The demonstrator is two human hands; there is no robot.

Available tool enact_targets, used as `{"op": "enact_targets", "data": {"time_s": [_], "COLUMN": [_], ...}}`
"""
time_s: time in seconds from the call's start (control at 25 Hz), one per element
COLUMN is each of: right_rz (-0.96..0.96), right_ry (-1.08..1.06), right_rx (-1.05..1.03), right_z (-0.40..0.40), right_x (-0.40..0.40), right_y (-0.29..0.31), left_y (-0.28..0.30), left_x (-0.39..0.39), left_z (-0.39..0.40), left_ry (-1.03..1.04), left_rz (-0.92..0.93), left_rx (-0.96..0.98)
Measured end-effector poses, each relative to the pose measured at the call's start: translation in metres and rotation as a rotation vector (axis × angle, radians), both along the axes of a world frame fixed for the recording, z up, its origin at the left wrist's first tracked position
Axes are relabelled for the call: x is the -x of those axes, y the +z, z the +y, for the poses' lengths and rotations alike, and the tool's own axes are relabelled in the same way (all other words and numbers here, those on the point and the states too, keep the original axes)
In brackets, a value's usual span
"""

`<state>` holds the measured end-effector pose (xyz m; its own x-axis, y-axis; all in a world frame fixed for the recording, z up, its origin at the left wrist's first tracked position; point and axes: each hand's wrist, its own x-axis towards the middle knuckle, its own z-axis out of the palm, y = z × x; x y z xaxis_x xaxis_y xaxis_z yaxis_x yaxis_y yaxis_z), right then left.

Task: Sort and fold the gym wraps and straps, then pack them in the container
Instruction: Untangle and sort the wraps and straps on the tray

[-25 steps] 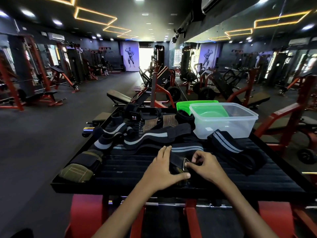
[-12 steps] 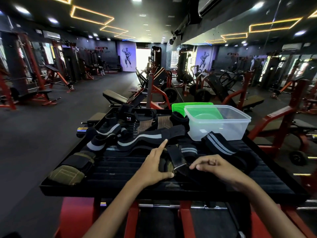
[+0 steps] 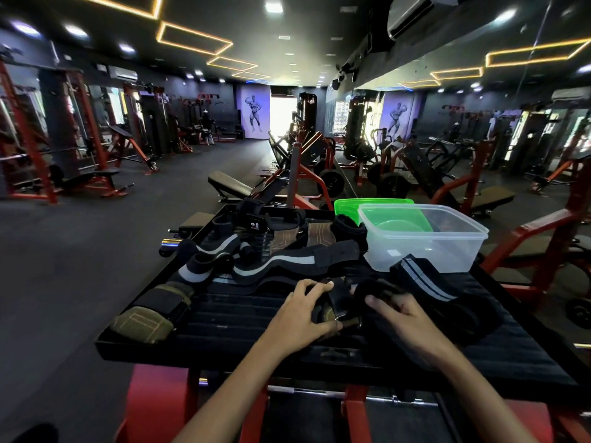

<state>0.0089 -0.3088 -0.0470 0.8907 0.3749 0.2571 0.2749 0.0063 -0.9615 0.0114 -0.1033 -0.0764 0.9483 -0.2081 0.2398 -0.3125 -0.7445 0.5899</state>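
On black platform: left hand, right hand now both curled gripping black strap, bunched tighter.

Our left hand and right hand cover most of the dark folded strap with a metal buckle, so we cannot tell how it is folded. The green plastic lid is half hidden behind the clear plastic container. The black-and-grey striped wraps overlap; we cannot count them. A dark shape is cut off at the bottom-left corner.
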Motion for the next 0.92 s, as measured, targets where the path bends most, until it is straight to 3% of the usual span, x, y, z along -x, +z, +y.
{"op": "enact_targets", "data": {"time_s": [0.24, 0.36, 0.6, 0.92], "right_rz": [-0.064, -0.097, -0.202, -0.141], "right_ry": [-0.049, -0.045, -0.157, -0.233], "right_rx": [-0.187, -0.07, 0.059, 0.21], "right_z": [0.015, 0.02, 0.028, 0.034], "right_x": [0.004, -0.005, -0.049, -0.075], "right_y": [0.007, 0.019, 0.022, 0.001], "left_y": [0.003, -0.002, -0.002, 0.003], "left_x": [-0.002, -0.001, 0.001, 0.006], "left_z": [0.001, 0.003, 0.0, -0.001], "left_ry": [-0.02, -0.107, -0.067, -0.103], "left_rz": [-0.011, -0.031, 0.02, -0.025], "left_rx": [-0.058, -0.012, 0.109, 0.09]}}
